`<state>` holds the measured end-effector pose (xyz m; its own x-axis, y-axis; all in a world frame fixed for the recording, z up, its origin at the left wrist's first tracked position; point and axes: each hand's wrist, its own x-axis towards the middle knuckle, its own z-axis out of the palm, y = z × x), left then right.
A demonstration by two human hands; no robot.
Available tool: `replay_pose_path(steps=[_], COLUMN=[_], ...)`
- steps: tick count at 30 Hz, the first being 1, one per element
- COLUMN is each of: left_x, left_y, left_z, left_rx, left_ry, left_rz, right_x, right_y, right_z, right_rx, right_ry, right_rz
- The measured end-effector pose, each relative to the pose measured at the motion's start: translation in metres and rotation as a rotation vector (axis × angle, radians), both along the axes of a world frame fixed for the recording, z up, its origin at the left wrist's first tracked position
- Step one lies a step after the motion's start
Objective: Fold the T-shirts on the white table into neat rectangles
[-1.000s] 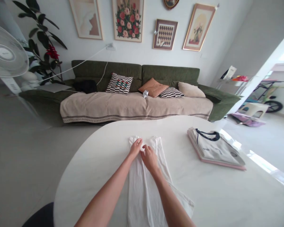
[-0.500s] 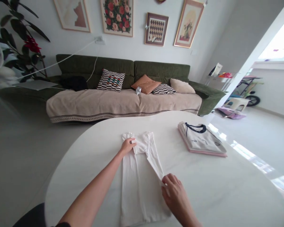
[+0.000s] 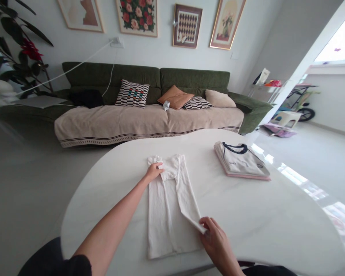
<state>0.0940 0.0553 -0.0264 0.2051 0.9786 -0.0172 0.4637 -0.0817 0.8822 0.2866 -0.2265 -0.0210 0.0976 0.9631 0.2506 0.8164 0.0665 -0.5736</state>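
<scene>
A white garment (image 3: 166, 207) lies lengthwise on the white oval table (image 3: 247, 214), folded into a narrow strip. My left hand (image 3: 154, 171) rests on its far end near the collar, fingers curled and pressing the cloth down. My right hand (image 3: 215, 239) pinches the near right edge of the folded flap, close to the table's front edge. The cloth between the two hands lies flat and smooth.
A stack of folded shirts (image 3: 241, 161), the top one white with a dark collar, sits at the table's right. Beyond the table stands a green sofa (image 3: 149, 99) with several cushions. A potted plant (image 3: 20, 50) is at the left.
My right hand left the collar area, slid down the right flap to the near edge, and drew it straighter. My left hand stayed at the far end. The view shifted right.
</scene>
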Motion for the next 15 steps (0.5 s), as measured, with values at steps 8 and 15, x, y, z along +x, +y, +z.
replay_pose_path(steps=[8, 15], left_x=[0.0, 0.0], left_y=[0.0, 0.003], left_z=[-0.002, -0.006], left_rx=[0.001, 0.044], left_ry=[0.011, 0.033], left_rz=[-0.013, -0.01], right_x=[0.005, 0.012], right_y=[-0.014, -0.027], right_z=[0.002, -0.022], right_rx=[-0.048, 0.089], right_ry=[-0.226, -0.48], right_rz=[0.012, 0.125])
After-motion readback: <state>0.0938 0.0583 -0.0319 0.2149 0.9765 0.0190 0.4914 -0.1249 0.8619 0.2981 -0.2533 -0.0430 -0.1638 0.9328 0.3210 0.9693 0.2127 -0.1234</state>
